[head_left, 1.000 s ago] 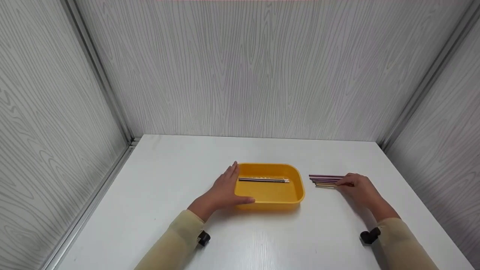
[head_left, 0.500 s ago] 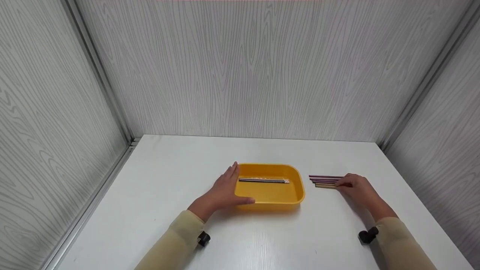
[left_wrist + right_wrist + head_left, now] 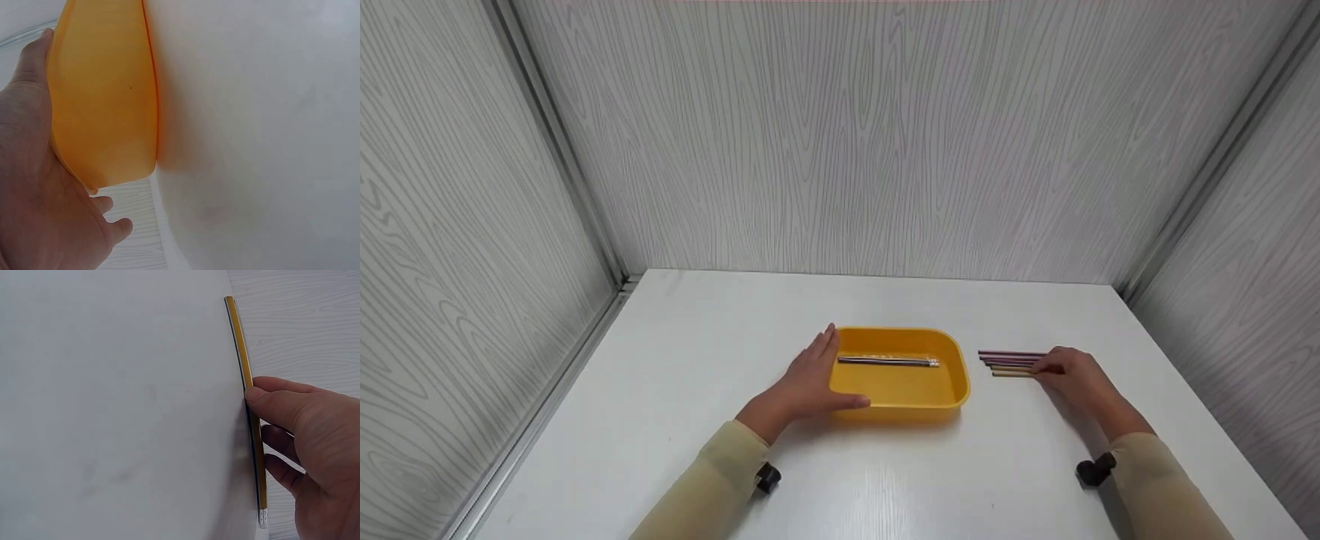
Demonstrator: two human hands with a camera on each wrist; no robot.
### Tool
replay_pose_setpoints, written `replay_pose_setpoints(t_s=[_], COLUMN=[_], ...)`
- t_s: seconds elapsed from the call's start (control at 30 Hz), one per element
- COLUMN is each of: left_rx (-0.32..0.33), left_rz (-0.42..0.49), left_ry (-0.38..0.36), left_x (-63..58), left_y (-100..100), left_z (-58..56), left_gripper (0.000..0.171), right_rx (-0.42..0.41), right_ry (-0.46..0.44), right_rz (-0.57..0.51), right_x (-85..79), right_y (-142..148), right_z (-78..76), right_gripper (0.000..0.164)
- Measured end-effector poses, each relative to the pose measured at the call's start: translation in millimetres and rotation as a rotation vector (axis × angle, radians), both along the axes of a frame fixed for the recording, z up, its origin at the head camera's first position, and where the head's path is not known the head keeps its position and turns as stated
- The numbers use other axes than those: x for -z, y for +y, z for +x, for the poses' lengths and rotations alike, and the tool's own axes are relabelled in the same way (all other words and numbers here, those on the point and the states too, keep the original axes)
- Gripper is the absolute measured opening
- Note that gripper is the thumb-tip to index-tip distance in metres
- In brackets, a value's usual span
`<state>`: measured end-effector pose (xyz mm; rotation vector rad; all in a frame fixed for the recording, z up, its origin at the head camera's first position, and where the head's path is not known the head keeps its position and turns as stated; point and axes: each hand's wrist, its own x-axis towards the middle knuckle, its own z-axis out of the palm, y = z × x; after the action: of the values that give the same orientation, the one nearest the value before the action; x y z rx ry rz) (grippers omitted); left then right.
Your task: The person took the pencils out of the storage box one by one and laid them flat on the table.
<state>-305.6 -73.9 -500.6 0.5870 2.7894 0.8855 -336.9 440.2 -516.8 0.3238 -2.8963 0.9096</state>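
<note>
My left hand [image 3: 805,382] rests against the left end of a yellow plastic tray [image 3: 904,413], thumb along the near rim and straight fingers by the far corner. In the left wrist view the palm is against the tray's outer wall [image 3: 107,95]. Dark striped pencils [image 3: 885,361] lie together inside the tray. To its right, my right hand [image 3: 1078,382] pinches a yellow pencil [image 3: 240,340] between thumb and fingers, close to the tabletop. Just beyond it lie several purple and dark pencils [image 3: 1009,352], their right ends hidden by the hand.
The white tabletop [image 3: 885,480] bears the tray and pencils. Wood-grain panels rise at the back [image 3: 840,150], left and right. A metal rail [image 3: 547,390] runs along the table's left side.
The yellow pencil nearest me has slid slightly toward me, so a narrow gap shows between it and the pencil behind. The left hand and tray stay put.
</note>
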Motion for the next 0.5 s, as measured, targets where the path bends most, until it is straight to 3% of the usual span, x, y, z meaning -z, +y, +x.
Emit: replay_pose_setpoints(t_s=[0.5], left_rx=[0.002], left_rz=[0.003], left_ry=[0.011], left_x=[-0.9], left_y=[0], left_z=[0.6], left_gripper=[0.140], right_rx=[0.039], right_ry=[-0.037], right_rz=[-0.046], right_x=[-11.7], right_y=[-10], right_z=[5.6], right_gripper=[0.009])
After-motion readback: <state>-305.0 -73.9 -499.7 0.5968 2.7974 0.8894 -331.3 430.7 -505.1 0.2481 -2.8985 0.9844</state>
